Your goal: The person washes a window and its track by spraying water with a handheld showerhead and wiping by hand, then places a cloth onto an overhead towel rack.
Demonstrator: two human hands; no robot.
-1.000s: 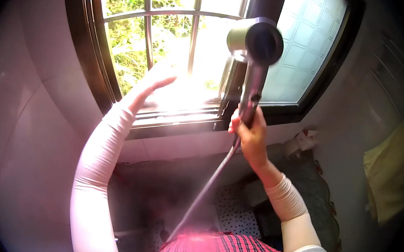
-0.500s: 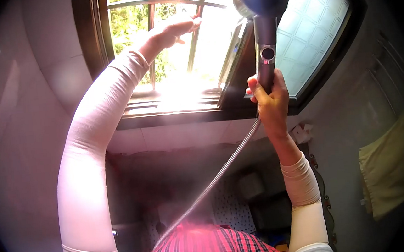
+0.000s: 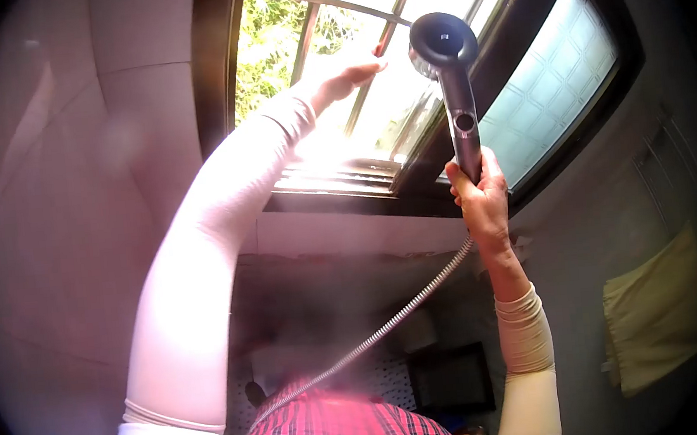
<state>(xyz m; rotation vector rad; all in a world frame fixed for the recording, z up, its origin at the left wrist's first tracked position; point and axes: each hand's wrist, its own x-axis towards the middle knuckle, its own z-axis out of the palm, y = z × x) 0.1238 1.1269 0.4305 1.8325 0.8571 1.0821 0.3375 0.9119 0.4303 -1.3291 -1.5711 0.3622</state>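
The dark window frame [image 3: 435, 160] crowded the space beyond the raised arms, its thin bars [image 3: 313, 34] crossing the bright opening behind the left hand [image 3: 349, 81]; whether that hand touched a bar could not be told through the glare. To the right stood a frosted pane [image 3: 556, 79] with a geometric pattern, and farther right a wire rack [image 3: 665, 161] and a creased yellow cloth [image 3: 655, 315] hung by the wall. A pale, smooth tiled wall [image 3: 142, 37] bounded the left side, well apart from the device. The handheld device [image 3: 459, 100], dark grey and glossy with a ring-shaped head and a straight handle, stood nearly upright in front of the frame, its head near the left fingertips but apart from them. The right hand [image 3: 484, 201] had its fingers closed around the lower handle; the left fingers were stretched out and loosely open, holding nothing visible. From the handle, a ribbed cord [image 3: 391, 323] sagged diagonally across open room between the arms to the red checked apron [image 3: 334, 426]. Below, a dark rectangular object [image 3: 452, 381] lay in shadow.
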